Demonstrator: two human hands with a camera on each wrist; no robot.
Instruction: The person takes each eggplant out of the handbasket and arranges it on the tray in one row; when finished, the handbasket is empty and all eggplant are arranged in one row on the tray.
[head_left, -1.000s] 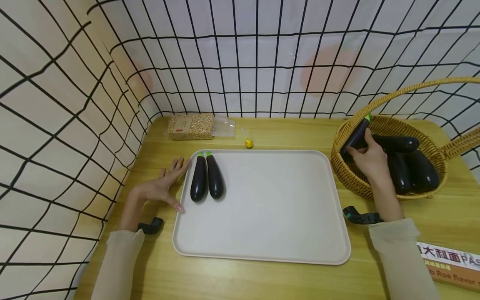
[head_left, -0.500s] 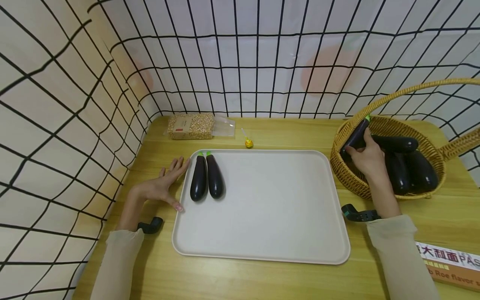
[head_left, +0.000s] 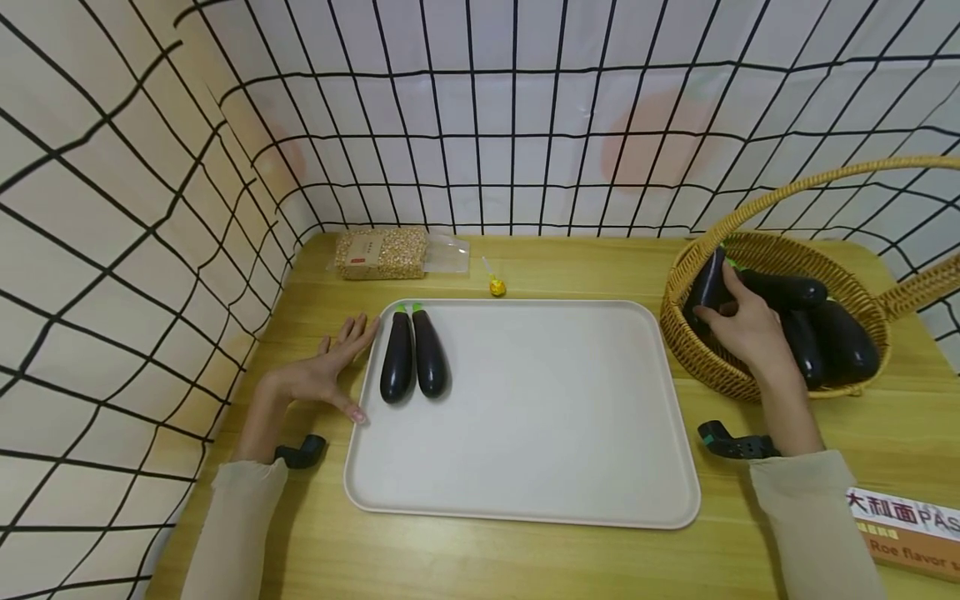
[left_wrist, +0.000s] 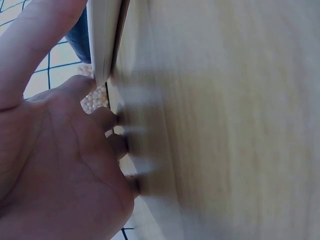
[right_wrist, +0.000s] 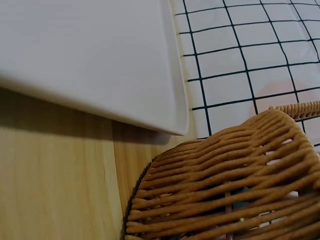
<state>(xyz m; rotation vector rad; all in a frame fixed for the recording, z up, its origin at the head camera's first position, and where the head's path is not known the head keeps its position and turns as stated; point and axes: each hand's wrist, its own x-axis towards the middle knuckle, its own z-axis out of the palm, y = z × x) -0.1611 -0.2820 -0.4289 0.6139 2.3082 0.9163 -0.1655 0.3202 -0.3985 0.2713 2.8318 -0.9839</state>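
Observation:
In the head view my right hand [head_left: 750, 333] reaches into the wicker basket [right_wrist: 225, 185] and grips a dark purple eggplant [head_left: 705, 292] near the basket's left wall. Thumb and fingers lie on either side of it. Several more eggplants [head_left: 843, 342] lie to the right of that hand. My left hand [head_left: 318, 375] spreads its fingers along the left edge of the white tray [head_left: 540, 417], thumb and index fingertips right at the rim. Two eggplants [head_left: 431, 354] lie side by side at the tray's upper left, green stems pointing away. The right wrist view hides the right hand.
Behind the tray lie a bag of pale grains [head_left: 382, 254] and a yellow lollipop [head_left: 497, 286]. A pasta box [head_left: 907, 533] lies beside my right sleeve. The basket's handle [head_left: 810, 179] arches over it. Black-gridded cloth walls [head_left: 510, 125] stand behind and at the left.
My right hand has shifted a little to the right and nearer, tilting the gripped eggplant. The eggplant lying across the others has slid slightly left. My left hand stays put.

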